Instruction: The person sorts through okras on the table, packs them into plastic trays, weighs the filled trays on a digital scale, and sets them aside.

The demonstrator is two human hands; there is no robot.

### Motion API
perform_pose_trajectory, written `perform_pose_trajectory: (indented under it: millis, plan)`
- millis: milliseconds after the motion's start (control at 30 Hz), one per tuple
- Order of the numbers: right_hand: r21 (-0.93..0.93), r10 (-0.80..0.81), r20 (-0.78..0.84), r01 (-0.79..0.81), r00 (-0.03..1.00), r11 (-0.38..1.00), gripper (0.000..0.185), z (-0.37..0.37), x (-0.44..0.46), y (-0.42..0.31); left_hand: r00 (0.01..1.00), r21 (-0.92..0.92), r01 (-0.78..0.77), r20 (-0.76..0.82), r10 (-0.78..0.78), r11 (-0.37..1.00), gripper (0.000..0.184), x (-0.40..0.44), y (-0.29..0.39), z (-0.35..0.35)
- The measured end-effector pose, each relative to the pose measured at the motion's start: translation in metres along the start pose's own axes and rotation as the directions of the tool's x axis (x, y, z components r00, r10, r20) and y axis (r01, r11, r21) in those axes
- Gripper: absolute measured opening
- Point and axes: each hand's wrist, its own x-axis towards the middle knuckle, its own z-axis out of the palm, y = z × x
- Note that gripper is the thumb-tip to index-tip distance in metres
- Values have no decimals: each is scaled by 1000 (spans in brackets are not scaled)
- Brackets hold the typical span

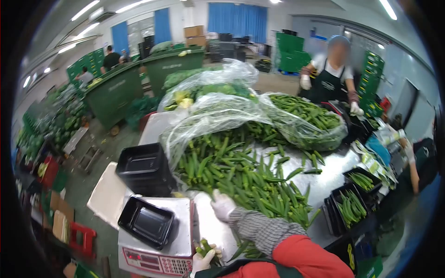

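My left hand (204,260), in a white glove, is closed around a few green okra pods (203,247) beside the scale's front corner. My right hand (224,206), gloved too and with a checked sleeve guard behind it, reaches to the near left edge of a big okra pile (245,178). Its visible fingers are stretched out against the pods, though some are hidden. An empty black plastic tray (146,221) lies tilted on the platform of the white digital scale (185,211). Behind it rises a stack of black trays (143,169).
Clear plastic bags (218,109) of okra and other vegetables lie across the metal table (324,178). Black trays filled with okra (351,208) stand at the right. A co-worker in a dark apron (327,83) stands opposite; another person's arm (410,160) shows at right. Green bins (113,95) stand at left.
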Motion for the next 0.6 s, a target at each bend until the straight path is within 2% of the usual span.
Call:
perform_pose_trajectory:
  millis: [67, 133, 267, 367, 467, 500, 533, 600]
  plan:
    - [-91, -64, -28, 61, 998, 994, 30, -16, -17, 9, 1000, 2, 28, -2, -28, 1000, 28, -5, 6, 5]
    - [-199, -74, -49, 63, 996, 978, 30, -21, -31, 20, 998, 2, 7, 61, -7, 1000, 30, -6, 5, 4]
    - [-229, 19, 4, -18, 1000, 973, 30, -37, -55, 28, 996, 55, 4, 91, -9, 998, 30, -15, 15, 14]
    - [-200, 0, -2, 0, 1000, 980, 30, -45, -72, 32, 994, 79, -17, 109, 8, 997, 32, -20, 18, 19]
    - [-160, 47, 217, -12, 975, 987, 29, -63, -85, 24, 988, 55, -2, 155, -6, 999, 32, -18, 10, 20]
    - [-172, -7, 143, 31, 990, 985, 27, -62, -92, 24, 987, 56, 1, 159, -10, 998, 32, -19, 10, 22]
    - [-123, -70, -25, 67, 997, 990, 24, -51, -100, 29, 985, 31, 5, 172, -10, 999, 29, -16, 5, 22]
    - [-58, 43, -160, -52, 986, 997, 21, -58, -109, 23, 973, 85, -75, 223, 55, 994, 28, -17, 11, 30]
